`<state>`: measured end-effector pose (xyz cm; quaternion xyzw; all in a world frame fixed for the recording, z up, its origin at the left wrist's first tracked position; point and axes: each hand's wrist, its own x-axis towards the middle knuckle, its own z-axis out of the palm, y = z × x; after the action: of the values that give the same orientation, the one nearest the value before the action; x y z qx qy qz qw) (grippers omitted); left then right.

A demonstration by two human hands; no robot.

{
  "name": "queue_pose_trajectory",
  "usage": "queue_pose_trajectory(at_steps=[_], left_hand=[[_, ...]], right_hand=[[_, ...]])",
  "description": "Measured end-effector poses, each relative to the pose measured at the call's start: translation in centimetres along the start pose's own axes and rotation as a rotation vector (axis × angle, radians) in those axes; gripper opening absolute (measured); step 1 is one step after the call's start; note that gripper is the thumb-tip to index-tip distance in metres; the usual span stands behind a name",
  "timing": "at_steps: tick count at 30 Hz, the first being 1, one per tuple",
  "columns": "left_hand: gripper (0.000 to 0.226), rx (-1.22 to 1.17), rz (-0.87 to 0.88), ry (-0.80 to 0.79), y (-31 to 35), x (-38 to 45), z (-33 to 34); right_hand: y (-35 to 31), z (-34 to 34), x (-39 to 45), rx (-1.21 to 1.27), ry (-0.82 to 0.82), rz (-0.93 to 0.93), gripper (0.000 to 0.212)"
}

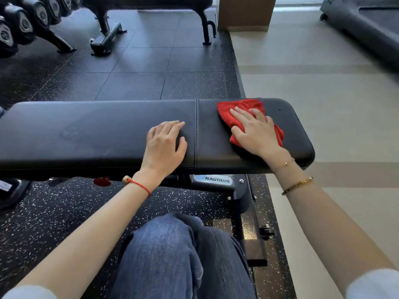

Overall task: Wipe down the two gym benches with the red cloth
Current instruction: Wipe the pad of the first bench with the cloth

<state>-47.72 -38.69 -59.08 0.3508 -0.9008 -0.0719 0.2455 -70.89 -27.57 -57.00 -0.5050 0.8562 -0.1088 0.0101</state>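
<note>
A black padded gym bench (97, 134) runs across the middle of the view, split by a seam into a long pad and a short seat pad. The red cloth (231, 111) lies crumpled on the seat pad at the right. My right hand (254, 130) presses flat on the cloth with straight fingers. My left hand (166, 143) rests flat on the long pad just left of the seam, holding nothing. A second black bench (151, 1) stands at the top of the view, mostly cut off, with its legs (205, 24) on the floor.
A dumbbell rack (23, 24) fills the top left. Dark rubber floor tiles (140, 61) lie between the two benches. Beige flooring (313, 72) lies to the right, with a brown pillar (246, 14) and a treadmill (367, 24) at the top right. My knee in jeans (179, 251) is below the bench.
</note>
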Motion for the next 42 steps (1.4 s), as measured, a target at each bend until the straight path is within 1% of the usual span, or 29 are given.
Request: queue_pose_trajectory(at_steps=[2,4,6,9,11,13,15,16,19,21,22,24,26,28,31,34,37,39,42], left_hand=[[0.043,0.015,0.004,-0.016,0.5,-0.1,0.2],[0.044,0.043,-0.005,-0.034,0.8,-0.4,0.6],[0.044,0.081,-0.014,-0.03,0.8,-0.7,1.1],[0.043,0.105,-0.017,-0.004,0.6,-0.9,1.5],[0.043,0.112,-0.01,0.012,0.5,-0.9,1.7],[0.044,0.112,-0.006,0.029,0.4,-1.0,1.8],[0.045,0.1,-0.01,0.04,0.4,-1.0,1.8],[0.045,0.098,-0.012,0.041,0.4,-1.0,1.8],[0.046,0.116,-0.011,0.046,0.5,-1.0,1.9],[0.046,0.117,-0.013,0.054,0.6,-0.9,1.9],[0.045,0.116,-0.015,0.059,0.6,-0.9,1.9],[0.045,0.117,-0.017,0.065,0.6,-0.9,2.0],[0.045,0.113,-0.015,0.072,0.4,-0.8,2.1],[0.045,0.116,-0.01,0.076,0.3,-0.9,2.2],[0.045,0.125,0.002,0.084,0.1,-0.9,2.3],[0.045,0.137,0.002,0.097,0.2,-0.9,2.4],[0.044,0.16,-0.001,0.1,0.4,-0.9,2.4],[0.044,0.168,-0.001,0.091,0.5,-0.8,2.4],[0.044,0.176,-0.003,0.087,0.6,-0.8,2.3]], right_hand=[[-0.2,-0.1,2.1,-0.003,-0.035,0.068,0.055],[-1.7,0.1,3.2,-0.002,-0.05,0.059,0.055],[-3.7,0.4,2.8,0.003,-0.051,-0.006,0.054],[-5.2,0.7,-0.1,0.02,-0.043,-0.139,0.055],[-5.0,0.7,-3.0,0.015,-0.027,-0.216,0.057],[-4.0,0.4,-5.3,0.018,-0.004,-0.239,0.06],[-2.1,0.0,-6.1,0.018,0.027,-0.194,0.06],[-1.0,-0.2,-5.7,0.014,0.038,-0.143,0.059],[1.7,-0.7,-2.3,0.015,0.047,0.07,0.053],[1.7,-1.0,0.3,0.01,0.026,0.151,0.052],[1.1,-0.9,1.2,0.003,0.011,0.145,0.052],[-0.8,-0.5,1.6,-0.001,-0.021,0.065,0.052],[-1.9,-0.1,0.1,0.012,-0.037,-0.051,0.053],[-1.6,-0.1,-2.0,0.02,-0.039,-0.114,0.055],[0.9,-0.6,-4.0,0.011,0.026,-0.053,0.057],[3.9,-1.0,-3.5,-0.005,0.074,0.124,0.054],[5.7,-1.4,-0.7,0.032,0.058,0.265,0.054],[5.7,-1.6,1.7,0.044,0.027,0.272,0.053],[4.2,-1.6,3.9,0.005,-0.009,0.19,0.053]])
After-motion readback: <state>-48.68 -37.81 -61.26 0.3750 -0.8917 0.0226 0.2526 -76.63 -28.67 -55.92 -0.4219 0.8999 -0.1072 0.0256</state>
